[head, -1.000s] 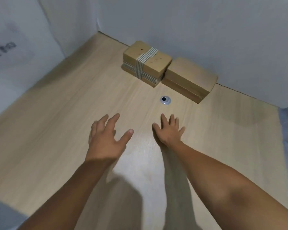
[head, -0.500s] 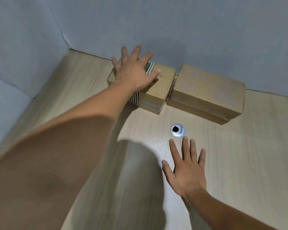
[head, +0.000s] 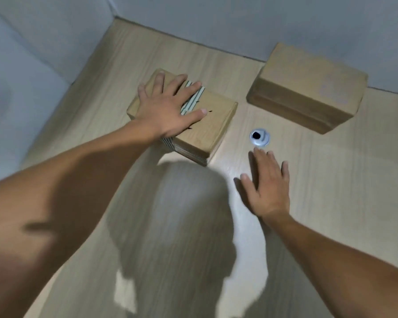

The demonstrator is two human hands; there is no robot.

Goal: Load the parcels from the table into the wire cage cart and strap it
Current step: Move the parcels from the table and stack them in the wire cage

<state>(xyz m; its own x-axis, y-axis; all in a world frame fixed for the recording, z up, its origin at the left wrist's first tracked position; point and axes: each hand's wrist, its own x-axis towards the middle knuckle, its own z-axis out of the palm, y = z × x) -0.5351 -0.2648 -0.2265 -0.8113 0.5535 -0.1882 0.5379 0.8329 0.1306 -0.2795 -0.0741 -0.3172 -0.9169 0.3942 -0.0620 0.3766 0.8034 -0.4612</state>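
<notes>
Two brown cardboard parcels lie on a light wooden table [head: 331, 180]. The striped-band parcel [head: 207, 125] is in the middle, and my left hand [head: 168, 106] rests flat on its top with fingers spread. The plain parcel [head: 308, 88] sits at the back right against the wall, apart from the first. My right hand [head: 267, 184] lies flat on the table, fingers straight, just in front of a round cable grommet [head: 259, 137]. The wire cage cart is not in view.
Pale walls [head: 216, 19] close the table at the back and on the left, meeting in a corner. My head and body cast a dark shadow [head: 175, 226] over the near table surface.
The striped-band parcel has slid toward me and away from the plain parcel, with my left hand on top of it. My right hand stays flat near the grommet.
</notes>
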